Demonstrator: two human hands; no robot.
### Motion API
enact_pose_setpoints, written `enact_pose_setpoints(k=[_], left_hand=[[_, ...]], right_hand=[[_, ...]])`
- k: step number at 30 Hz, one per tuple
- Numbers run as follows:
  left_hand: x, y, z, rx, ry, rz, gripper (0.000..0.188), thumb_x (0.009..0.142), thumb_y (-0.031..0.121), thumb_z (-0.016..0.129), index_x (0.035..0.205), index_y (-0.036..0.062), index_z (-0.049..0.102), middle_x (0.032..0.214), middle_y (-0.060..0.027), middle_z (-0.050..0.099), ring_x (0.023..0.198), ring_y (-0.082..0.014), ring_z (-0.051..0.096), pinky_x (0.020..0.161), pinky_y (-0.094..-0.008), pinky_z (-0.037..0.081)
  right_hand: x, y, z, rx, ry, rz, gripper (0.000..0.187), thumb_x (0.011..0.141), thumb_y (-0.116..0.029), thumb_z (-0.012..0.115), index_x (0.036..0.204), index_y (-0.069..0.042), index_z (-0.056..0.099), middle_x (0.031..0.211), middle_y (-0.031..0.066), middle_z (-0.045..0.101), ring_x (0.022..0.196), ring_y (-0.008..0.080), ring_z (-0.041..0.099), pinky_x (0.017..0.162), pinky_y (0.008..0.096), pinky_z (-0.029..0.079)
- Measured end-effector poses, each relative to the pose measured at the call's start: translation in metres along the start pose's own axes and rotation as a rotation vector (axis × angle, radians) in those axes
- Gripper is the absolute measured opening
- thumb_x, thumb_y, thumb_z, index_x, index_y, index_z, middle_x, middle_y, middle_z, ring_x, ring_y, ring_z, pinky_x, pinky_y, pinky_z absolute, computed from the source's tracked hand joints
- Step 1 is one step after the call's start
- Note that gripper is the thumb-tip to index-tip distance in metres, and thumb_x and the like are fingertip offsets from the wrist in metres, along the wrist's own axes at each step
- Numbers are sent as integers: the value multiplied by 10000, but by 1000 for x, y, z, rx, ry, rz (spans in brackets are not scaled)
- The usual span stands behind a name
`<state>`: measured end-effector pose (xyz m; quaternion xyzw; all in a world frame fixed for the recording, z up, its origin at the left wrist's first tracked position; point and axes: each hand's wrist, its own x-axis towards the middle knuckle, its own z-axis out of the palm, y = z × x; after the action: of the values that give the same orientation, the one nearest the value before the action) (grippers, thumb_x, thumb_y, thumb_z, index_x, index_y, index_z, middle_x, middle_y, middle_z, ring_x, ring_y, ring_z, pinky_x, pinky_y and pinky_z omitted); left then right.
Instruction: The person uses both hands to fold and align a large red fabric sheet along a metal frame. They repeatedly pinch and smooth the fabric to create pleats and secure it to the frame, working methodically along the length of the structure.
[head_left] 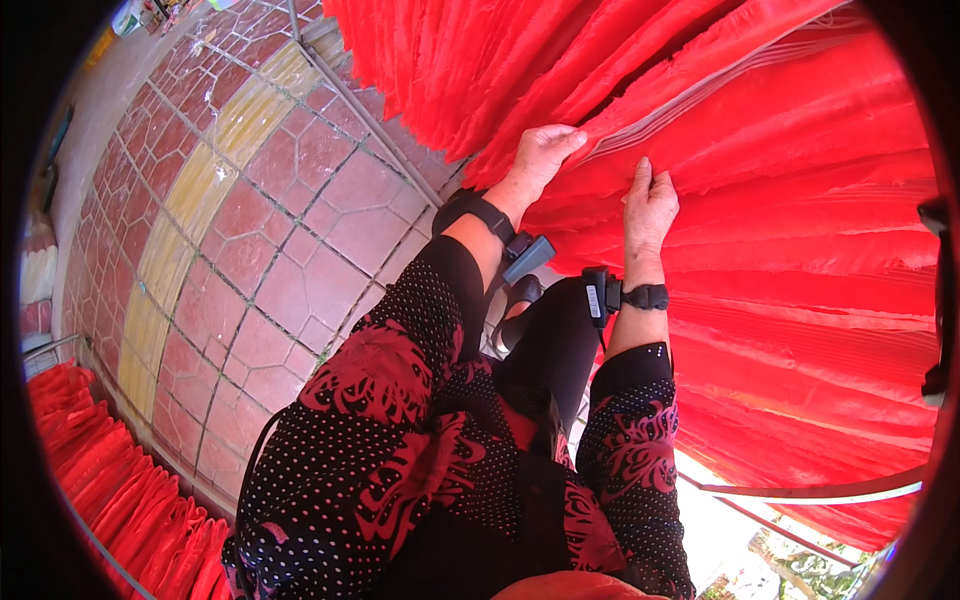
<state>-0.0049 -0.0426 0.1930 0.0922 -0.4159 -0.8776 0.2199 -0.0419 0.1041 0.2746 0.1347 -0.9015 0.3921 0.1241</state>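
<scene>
Left hand pinches the red pleated fabric nearly closed, probably separating folds, right hand half-curled just beside, can't tell if gripping.

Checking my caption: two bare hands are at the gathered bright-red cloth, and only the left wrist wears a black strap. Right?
Not quite: the head view shows a black strap on the right wrist too; the rest stands.

No readable text, white label on the black wrist device, marks (tiny) illegible
</scene>
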Motion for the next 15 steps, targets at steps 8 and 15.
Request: enact_pose_setpoints(k=[8, 15], left_hand=[[-2, 4, 1, 46, -64, -59, 173, 905, 191, 729, 980, 35, 735, 814, 65, 643, 726, -30, 539, 667, -206, 429], [-2, -3, 3, 105, -183, -72, 202, 913, 183, 715, 1011, 7, 731, 892, 20, 684, 827, -53, 583, 758, -215, 457]], right_hand=[[-2, -3, 0, -68, -98, 23, 381, 966, -360, 603, 962, 19, 637, 813, 218, 677, 759, 387, 662, 702, 427, 520], [-12, 5, 19, -245, -189, 62, 414, 952, -419, 574, 1023, -19, 655, 931, 228, 702, 910, 429, 664, 790, 479, 528]])
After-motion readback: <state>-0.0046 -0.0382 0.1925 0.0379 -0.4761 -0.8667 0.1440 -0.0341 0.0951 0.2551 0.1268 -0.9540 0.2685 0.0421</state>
